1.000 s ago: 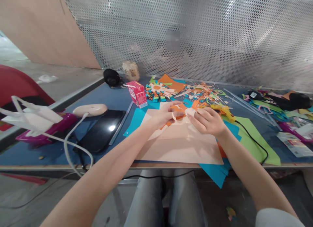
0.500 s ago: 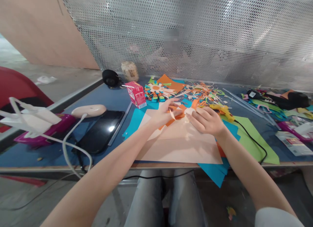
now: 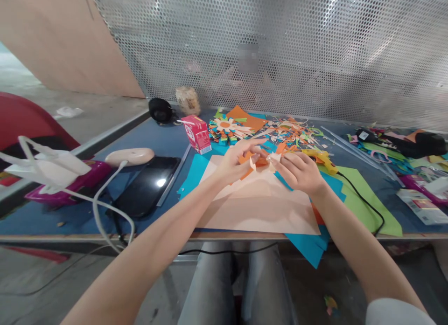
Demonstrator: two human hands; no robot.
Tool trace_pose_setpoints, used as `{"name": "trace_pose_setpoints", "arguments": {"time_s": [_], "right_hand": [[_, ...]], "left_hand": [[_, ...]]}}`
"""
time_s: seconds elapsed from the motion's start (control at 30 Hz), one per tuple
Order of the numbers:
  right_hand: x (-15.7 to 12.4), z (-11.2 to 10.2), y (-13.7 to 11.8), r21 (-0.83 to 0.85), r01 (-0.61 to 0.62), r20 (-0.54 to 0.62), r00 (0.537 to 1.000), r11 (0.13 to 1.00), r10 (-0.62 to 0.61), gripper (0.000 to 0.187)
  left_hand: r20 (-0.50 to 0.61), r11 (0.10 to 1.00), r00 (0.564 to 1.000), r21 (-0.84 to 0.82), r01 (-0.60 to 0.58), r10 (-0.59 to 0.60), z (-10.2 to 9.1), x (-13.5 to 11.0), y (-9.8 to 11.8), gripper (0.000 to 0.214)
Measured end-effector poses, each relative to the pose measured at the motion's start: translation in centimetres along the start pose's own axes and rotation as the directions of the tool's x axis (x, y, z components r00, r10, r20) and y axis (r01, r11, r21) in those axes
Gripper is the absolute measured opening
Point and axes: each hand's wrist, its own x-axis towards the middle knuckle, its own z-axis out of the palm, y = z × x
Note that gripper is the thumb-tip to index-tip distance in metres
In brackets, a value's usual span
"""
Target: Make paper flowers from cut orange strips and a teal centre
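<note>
My left hand (image 3: 238,162) curls over the paper with its thumb and fingers closed on a pale peach paper strip (image 3: 253,163). Close beside it, my right hand (image 3: 299,171) pinches a small pale paper piece (image 3: 274,159) between thumb and fingertips. Orange paper (image 3: 249,157) shows under and between the hands, partly covered by the fingers. Below them lies a large peach paper sheet (image 3: 259,215). Just beyond the right fingers rests a yellow glue gun (image 3: 324,161) with a black cord.
A pink drink carton (image 3: 198,134), a layered paper flower (image 3: 226,127) and shredded paper scraps (image 3: 290,129) lie behind the hands. At left are a black phone (image 3: 149,187) and a white cable (image 3: 96,208). Blue (image 3: 310,250) and green sheets (image 3: 367,199) stick out around the peach sheet.
My left fingers have moved slightly right, closer to my right hand. The pale pieces at the fingertips have shifted and turned. The view has moved a little.
</note>
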Motion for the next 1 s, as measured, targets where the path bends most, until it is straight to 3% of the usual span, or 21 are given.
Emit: {"name": "trace_pose_setpoints", "arguments": {"time_s": [0.33,0.53,0.77,1.0], "right_hand": [[-0.1,0.1,-0.1,0.071,-0.051,0.014,0.999,0.996,0.050,0.047],[0.2,-0.1,0.0,0.000,-0.005,-0.010,1.000,1.000,0.005,0.046],[-0.1,0.1,-0.1,0.111,-0.062,-0.005,0.998,0.992,0.063,0.049],[0.1,0.0,-0.2,0.050,-0.057,0.030,0.998,0.997,0.056,0.050]], "left_hand": [[-0.017,0.999,1.000,0.032,-0.008,0.008,0.1,-0.1,-0.2,0.031],[-0.017,0.999,0.999,0.007,-0.045,0.045,0.1,0.0,-0.7,0.032],[-0.016,0.998,1.000,0.059,-0.002,0.003,0.2,-0.1,-0.3,0.030],[-0.037,0.999,0.999,0.039,-0.027,0.029,0.2,-0.1,-0.3,0.025]]}}
